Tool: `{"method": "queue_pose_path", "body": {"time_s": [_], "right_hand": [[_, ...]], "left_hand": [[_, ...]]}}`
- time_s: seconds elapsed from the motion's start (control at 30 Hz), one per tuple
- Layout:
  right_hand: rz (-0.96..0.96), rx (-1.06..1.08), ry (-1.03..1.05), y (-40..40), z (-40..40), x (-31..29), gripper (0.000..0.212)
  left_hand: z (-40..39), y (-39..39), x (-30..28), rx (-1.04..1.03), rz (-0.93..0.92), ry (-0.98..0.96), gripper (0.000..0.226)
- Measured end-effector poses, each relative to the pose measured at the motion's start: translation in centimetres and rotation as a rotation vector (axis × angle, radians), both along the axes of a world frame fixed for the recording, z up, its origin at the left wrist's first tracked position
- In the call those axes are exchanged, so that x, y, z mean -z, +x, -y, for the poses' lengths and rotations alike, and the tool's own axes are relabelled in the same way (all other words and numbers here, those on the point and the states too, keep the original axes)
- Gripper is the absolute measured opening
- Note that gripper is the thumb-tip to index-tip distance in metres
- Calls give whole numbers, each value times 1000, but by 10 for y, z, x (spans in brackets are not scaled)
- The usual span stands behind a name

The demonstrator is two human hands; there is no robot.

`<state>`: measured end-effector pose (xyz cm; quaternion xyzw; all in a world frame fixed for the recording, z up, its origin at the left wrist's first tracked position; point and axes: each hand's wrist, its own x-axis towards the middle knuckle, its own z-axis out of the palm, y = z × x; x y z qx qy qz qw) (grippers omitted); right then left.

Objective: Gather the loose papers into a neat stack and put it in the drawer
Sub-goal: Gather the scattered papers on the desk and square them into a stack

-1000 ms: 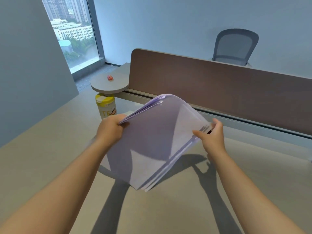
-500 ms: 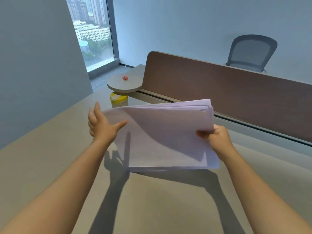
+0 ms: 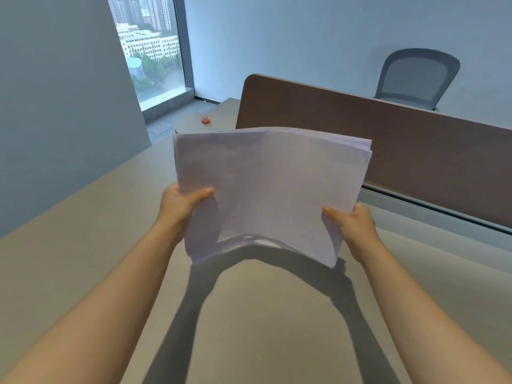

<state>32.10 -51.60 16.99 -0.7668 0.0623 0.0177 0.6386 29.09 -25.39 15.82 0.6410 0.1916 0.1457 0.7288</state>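
Observation:
A stack of white papers (image 3: 270, 189) stands nearly upright above the beige desk (image 3: 249, 328), its lower edge curved and lifted off the surface. My left hand (image 3: 181, 207) grips the stack's lower left side, thumb on the front sheet. My right hand (image 3: 350, 223) grips the lower right side the same way. The top edges of the sheets are roughly aligned, with slight offsets at the upper right corner. No drawer is in view.
A brown divider panel (image 3: 401, 151) runs along the desk's far edge, with a grey mesh chair (image 3: 415, 79) behind it. A small red object (image 3: 205, 120) lies on a rounded desk end at the back left. A grey wall (image 3: 55, 106) borders the left side.
The stack went from lying tilted between my hands to standing upright. My left hand, open beside it half a second ago, now grips its left side. The yellow-lidded tub is hidden.

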Motion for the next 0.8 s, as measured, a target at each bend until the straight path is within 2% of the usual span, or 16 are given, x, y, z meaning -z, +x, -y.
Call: {"method": "queue_pose_path", "body": {"time_s": [0.1,0.2,0.27,0.4,0.47,0.57,0.67,0.8], "right_hand": [[29,49,25,2,1,4,33],[40,53,46,-2,0,15,34],[9,40,64,-8,1,30,36],[-106,78,111,-17,9,58,24],[-137,74,95,-18,12,64,22],[-140,117,123,-14,11,66,34],[-99,143,178,-7,8,58,44],[-46,78,158,-1,11,45,34]], "left_hand": [[0,-1,-2,-16,94,39,25],[1,-5,8,44,134,-2,34],[0,-9,26,87,103,-53,44],[5,-17,61,130,-44,-50,63],[8,-16,69,84,-74,-31,59],[10,-7,70,31,-98,-10,48],[6,-1,58,28,-64,26,47],[-11,0,46,106,7,57,49]]}}
